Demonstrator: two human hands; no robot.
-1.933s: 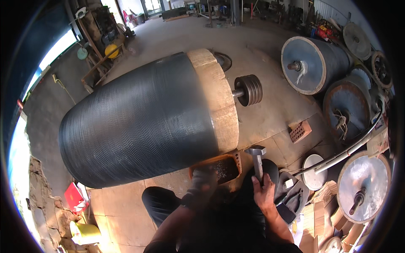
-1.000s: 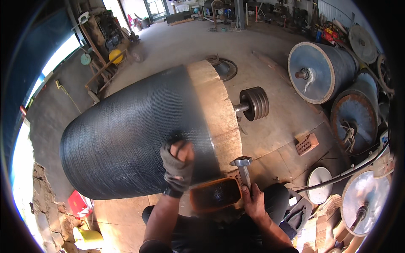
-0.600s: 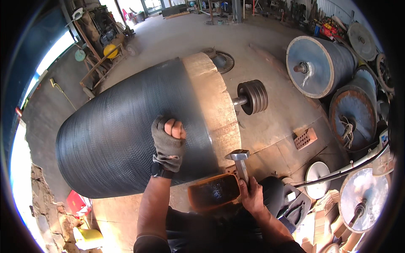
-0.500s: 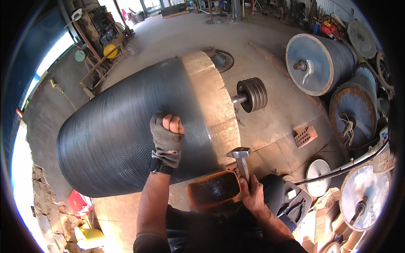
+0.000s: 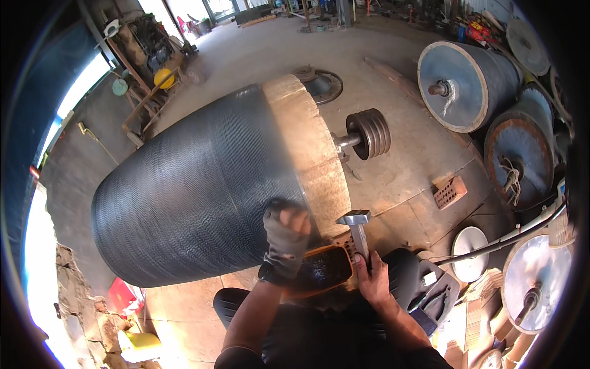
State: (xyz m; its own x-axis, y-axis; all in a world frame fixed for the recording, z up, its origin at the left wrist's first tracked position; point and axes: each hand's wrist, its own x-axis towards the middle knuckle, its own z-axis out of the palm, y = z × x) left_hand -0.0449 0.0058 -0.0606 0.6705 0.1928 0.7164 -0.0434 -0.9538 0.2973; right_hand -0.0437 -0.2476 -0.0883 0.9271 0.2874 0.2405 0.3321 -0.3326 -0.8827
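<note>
A large tapered drum point(image 5: 184, 190), its dark surface finely grooved, lies on its side before me, with a pale, rough-edged band point(image 5: 313, 154) at its right end. My left hand point(image 5: 286, 230), in a grey fingerless glove, is over the drum's near right part. Its fingers are curled in and blurred by motion, and what they hold, if anything, is hidden. In my right hand point(image 5: 372, 280) is the handle of a hammer point(image 5: 354, 218), head up. An orange-rimmed tray point(image 5: 351, 270) with a dark inside sits between my hands, partly behind the left one.
A grooved pulley point(image 5: 369, 134) sits on a shaft from the drum's right end. A perforated brick point(image 5: 450, 192) lies on the floor to the right. Large rollers point(image 5: 452, 86) are stacked at the far right. A yellow container point(image 5: 138, 346) stands at the lower left.
My left hand has moved right and toward me, from the drum's middle to near the pale band and tray. The hammer stays in my right hand, slightly shifted in view.
</note>
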